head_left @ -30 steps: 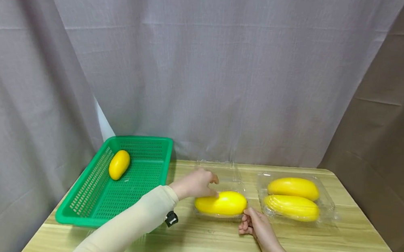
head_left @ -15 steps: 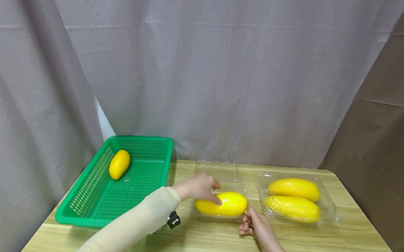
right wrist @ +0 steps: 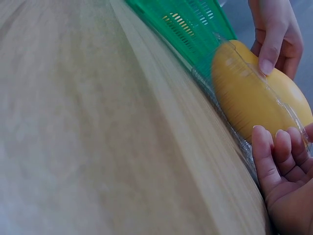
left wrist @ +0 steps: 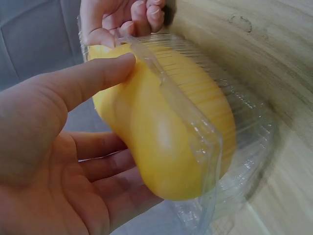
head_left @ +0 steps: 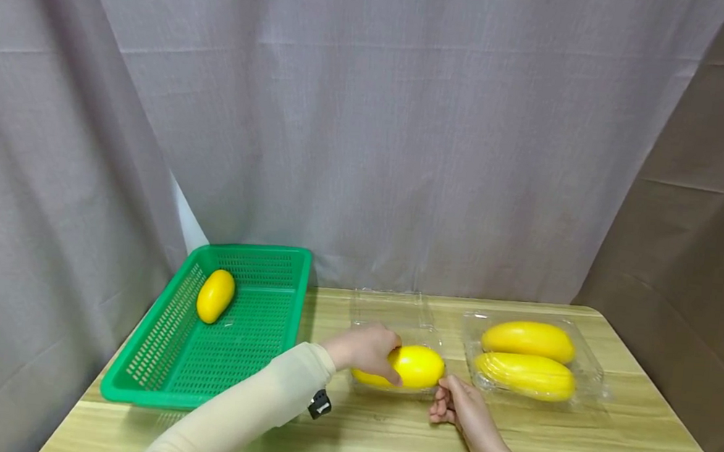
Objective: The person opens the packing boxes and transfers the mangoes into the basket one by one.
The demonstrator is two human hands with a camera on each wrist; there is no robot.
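Since a second ago, our left hand has slid rightward over the fruit and closed round it, while our right hand stays at the tray's near right corner. We now hold the fruit between the left thumb, on its near side, and the fingers, spread along its far side. Yellow and smooth, the fruit lies lengthwise in a clear tray, whose lid is folded back, away from us. Our right hand pinches the tray's rim beside the fruit's right end, its other fingers curled loosely. To our right, just beside the tray, a second tray contains two yellow fruits, one in front of the other. To our left, a green basket carries a smaller fruit against its left wall. Everything rests on a wood-grain surface, with a grey curtain behind.
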